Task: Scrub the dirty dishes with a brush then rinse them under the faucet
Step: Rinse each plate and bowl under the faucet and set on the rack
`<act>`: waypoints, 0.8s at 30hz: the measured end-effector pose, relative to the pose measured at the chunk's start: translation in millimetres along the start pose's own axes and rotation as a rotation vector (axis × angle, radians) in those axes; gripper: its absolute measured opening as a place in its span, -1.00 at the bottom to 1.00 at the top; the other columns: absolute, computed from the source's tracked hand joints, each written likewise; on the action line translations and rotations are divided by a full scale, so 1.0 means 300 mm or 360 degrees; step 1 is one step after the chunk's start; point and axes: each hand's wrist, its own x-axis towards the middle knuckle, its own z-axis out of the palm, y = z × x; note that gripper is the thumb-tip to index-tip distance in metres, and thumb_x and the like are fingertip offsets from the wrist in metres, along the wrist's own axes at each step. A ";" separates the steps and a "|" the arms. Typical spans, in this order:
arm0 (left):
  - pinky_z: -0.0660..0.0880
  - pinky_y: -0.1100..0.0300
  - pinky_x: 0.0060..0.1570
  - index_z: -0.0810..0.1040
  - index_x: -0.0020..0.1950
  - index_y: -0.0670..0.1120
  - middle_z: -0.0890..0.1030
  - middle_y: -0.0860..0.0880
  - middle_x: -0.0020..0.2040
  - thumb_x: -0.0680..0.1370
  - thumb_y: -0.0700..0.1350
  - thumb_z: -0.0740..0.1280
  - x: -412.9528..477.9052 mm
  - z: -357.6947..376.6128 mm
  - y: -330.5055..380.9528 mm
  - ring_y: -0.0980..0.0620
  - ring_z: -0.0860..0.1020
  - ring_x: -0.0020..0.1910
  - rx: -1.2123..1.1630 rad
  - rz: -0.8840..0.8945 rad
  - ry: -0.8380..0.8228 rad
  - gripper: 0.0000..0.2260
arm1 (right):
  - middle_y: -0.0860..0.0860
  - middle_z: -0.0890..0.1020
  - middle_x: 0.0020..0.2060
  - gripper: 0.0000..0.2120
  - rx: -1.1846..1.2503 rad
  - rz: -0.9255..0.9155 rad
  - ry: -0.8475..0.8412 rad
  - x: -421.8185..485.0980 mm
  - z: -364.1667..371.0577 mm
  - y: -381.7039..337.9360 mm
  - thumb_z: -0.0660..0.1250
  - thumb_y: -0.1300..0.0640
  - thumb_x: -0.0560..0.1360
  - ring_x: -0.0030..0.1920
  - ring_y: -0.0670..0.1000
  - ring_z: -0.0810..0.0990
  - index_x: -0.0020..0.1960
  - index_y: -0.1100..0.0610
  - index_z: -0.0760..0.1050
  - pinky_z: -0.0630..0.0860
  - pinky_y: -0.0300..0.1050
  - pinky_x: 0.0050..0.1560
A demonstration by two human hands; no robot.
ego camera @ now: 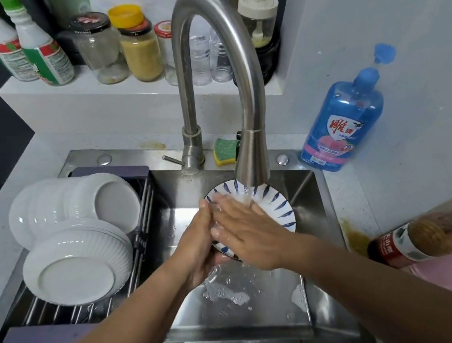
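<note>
A small white plate with blue stripes (276, 204) is tilted under the steel faucet head (251, 161) over the sink (305, 188), with water running onto it. My left hand (197, 242) grips the plate's near-left rim from below. My right hand (242, 225) lies flat on the plate's face, fingers spread toward the stream. A green and yellow sponge (226, 151) rests on the sink ledge behind the faucet. No brush is visible.
Several white plates (79, 247) stand in a drying rack (142, 215) over the sink's left half. A blue dish soap bottle (344, 118) stands at the right. A sauce bottle (427, 236) lies at the right edge. Jars (139, 51) line the back shelf.
</note>
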 end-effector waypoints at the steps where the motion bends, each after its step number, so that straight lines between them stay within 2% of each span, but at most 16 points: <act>1: 0.64 0.10 -0.26 0.58 0.25 0.03 0.75 -0.02 0.04 0.66 0.31 -0.05 0.005 -0.002 0.005 0.03 0.73 -0.04 -0.0001 -0.0010 0.0018 -0.45 | -0.13 -0.19 0.65 -0.42 0.0053 -0.0086 -0.0034 -0.009 -0.001 -0.014 -0.17 -0.22 0.71 0.62 -0.12 -0.26 0.67 -0.10 -0.18 -0.30 0.13 0.60; 3: 0.63 0.13 -0.26 0.61 0.19 -0.05 0.75 -0.07 -0.02 0.67 0.30 -0.03 0.018 -0.025 0.015 0.01 0.73 -0.09 -0.0041 -0.0067 0.0090 -0.43 | -0.16 -0.07 0.65 -0.47 0.0077 -0.0260 -0.0104 -0.053 -0.007 -0.021 -0.11 -0.15 0.73 0.63 -0.15 -0.14 0.67 -0.10 -0.09 -0.28 -0.01 0.60; 5: 0.65 -0.04 -0.02 0.60 0.23 -0.03 0.75 -0.09 0.01 0.67 0.30 0.01 0.028 -0.058 0.026 -0.07 0.72 -0.02 -0.0065 -0.0077 0.0197 -0.47 | -0.16 0.12 0.63 -0.50 0.0072 -0.0384 -0.0137 -0.111 -0.002 0.007 -0.06 -0.14 0.74 0.61 -0.20 0.00 0.65 -0.09 0.08 -0.23 -0.14 0.59; 7: 0.57 -0.22 0.18 0.59 0.23 0.04 0.73 -0.09 0.08 0.69 0.26 0.06 0.026 -0.088 0.037 -0.13 0.70 0.05 -0.0018 -0.0032 0.0285 -0.56 | -0.17 0.34 0.55 -0.48 0.0089 -0.0401 -0.0085 -0.161 0.006 0.073 -0.07 -0.19 0.72 0.56 -0.26 0.18 0.58 -0.05 0.31 -0.12 -0.20 0.59; 9: 0.54 -0.25 0.10 0.56 0.27 0.07 0.70 -0.11 0.15 0.70 0.20 0.08 0.028 -0.114 0.039 -0.17 0.69 0.09 0.0139 -0.0003 0.0260 -0.64 | -0.14 0.55 0.40 -0.43 0.0047 -0.0363 0.0053 -0.201 0.008 0.151 -0.09 -0.25 0.69 0.44 -0.25 0.40 0.44 0.00 0.51 0.09 -0.13 0.60; 11: 0.57 -0.24 0.06 0.54 0.30 0.03 0.70 -0.12 0.14 0.72 0.09 0.13 0.022 -0.131 0.039 -0.16 0.70 0.04 0.0241 -0.0006 0.0223 -0.72 | -0.09 0.69 0.19 -0.54 -0.0064 -0.0384 0.0347 -0.214 0.012 0.226 0.06 -0.18 0.70 0.26 -0.15 0.58 0.22 0.04 0.65 0.43 0.00 0.43; 13: 0.63 -0.23 0.04 0.54 0.30 -0.04 0.73 -0.13 0.09 0.72 -0.02 0.19 0.021 -0.143 0.041 -0.15 0.71 0.01 0.0259 -0.0037 0.0161 -0.77 | -0.06 0.67 0.05 -0.68 -0.0124 -0.0340 0.0642 -0.197 0.004 0.265 0.22 -0.08 0.67 0.10 -0.07 0.60 0.04 0.07 0.67 0.59 0.03 0.12; 15: 0.69 0.01 -0.17 0.56 0.26 -0.11 0.75 -0.10 -0.03 0.71 -0.09 0.23 0.016 -0.148 0.051 -0.08 0.74 -0.09 0.0331 -0.0055 0.0093 -0.81 | -0.09 0.56 0.08 -0.75 -0.0111 -0.0060 0.0743 -0.155 -0.023 0.249 0.29 -0.09 0.62 0.06 -0.06 0.53 0.06 0.05 0.61 0.59 0.01 0.02; 17: 0.63 0.19 -0.32 0.57 0.24 -0.16 0.76 -0.08 -0.11 0.70 -0.12 0.25 0.008 -0.146 0.062 0.00 0.74 -0.19 0.0439 -0.0051 0.0018 -0.80 | -0.13 0.46 0.14 -0.67 0.0069 0.0331 0.0580 -0.098 -0.060 0.210 0.32 -0.17 0.60 0.06 -0.05 0.55 0.26 -0.01 0.47 0.58 0.01 0.07; 19: 0.63 0.18 -0.26 0.57 0.27 -0.18 0.75 -0.10 -0.05 0.70 -0.08 0.25 0.011 -0.137 0.070 -0.02 0.74 -0.12 0.0500 -0.0056 -0.0060 -0.76 | -0.08 0.52 0.15 -0.55 0.0132 0.0494 0.0368 -0.034 -0.101 0.164 0.24 -0.28 0.60 0.06 0.05 0.61 0.36 -0.04 0.34 0.58 0.09 0.10; 20: 0.64 0.15 -0.20 0.57 0.28 -0.17 0.75 -0.11 -0.01 0.70 -0.04 0.25 0.009 -0.125 0.079 -0.04 0.73 -0.07 0.0515 -0.0064 -0.0101 -0.73 | -0.02 0.57 0.14 -0.53 0.0034 0.0457 0.0288 -0.004 -0.118 0.142 0.17 -0.32 0.61 0.06 0.10 0.62 0.35 -0.02 0.35 0.56 0.08 0.10; 22: 0.65 0.15 -0.10 0.58 0.28 -0.11 0.75 -0.08 0.03 0.69 0.05 0.24 0.006 -0.108 0.096 -0.04 0.73 0.01 0.0543 -0.0068 -0.0176 -0.70 | 0.03 0.59 0.11 -0.50 -0.0066 0.0393 0.0166 0.052 -0.134 0.105 0.08 -0.35 0.63 0.06 0.14 0.59 0.28 0.02 0.41 0.48 -0.05 0.05; 24: 0.64 0.17 -0.04 0.58 0.29 -0.05 0.74 -0.04 0.06 0.67 0.12 0.24 0.011 -0.102 0.107 -0.01 0.72 0.04 0.0543 -0.0028 -0.0207 -0.67 | -0.08 0.53 -0.05 -0.56 0.0179 0.0435 0.0125 0.083 -0.142 0.086 0.12 -0.42 0.57 0.02 0.05 0.56 0.16 -0.11 0.47 0.42 -0.19 -0.06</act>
